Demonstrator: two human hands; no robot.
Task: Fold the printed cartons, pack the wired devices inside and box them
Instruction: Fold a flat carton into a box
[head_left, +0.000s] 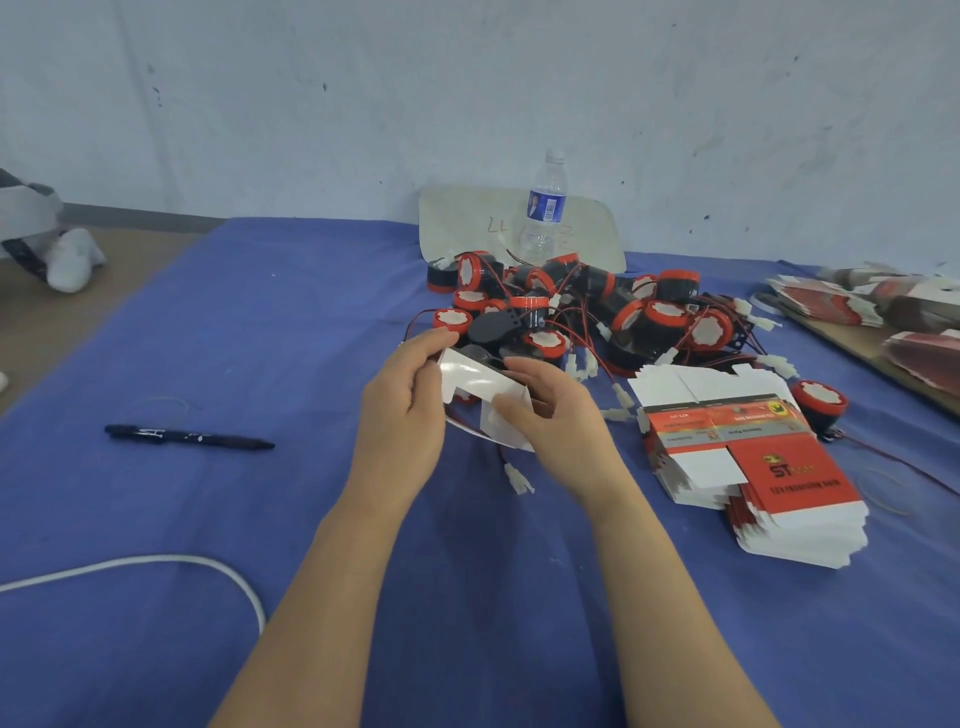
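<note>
Over the blue cloth (260, 322), my left hand (402, 415) and my right hand (556, 421) both grip one carton (475, 382), its white inner side toward me and its flaps spread. A dark device shows inside the carton's open top. From under the carton hangs a red wire with a white plug (518, 479). Behind my hands lies a heap of red and black wired devices (597, 312). To the right sits a stack of flat red and white printed cartons (753, 467), with one device (820, 399) beside it.
A water bottle (545, 208) stands before a pale board (519, 223) at the wall. A black marker (187, 436) and a white cable (156, 564) lie left. More flat cartons (872, 296) rest on a board at far right. Someone's shoe (72, 260) is on the floor, far left.
</note>
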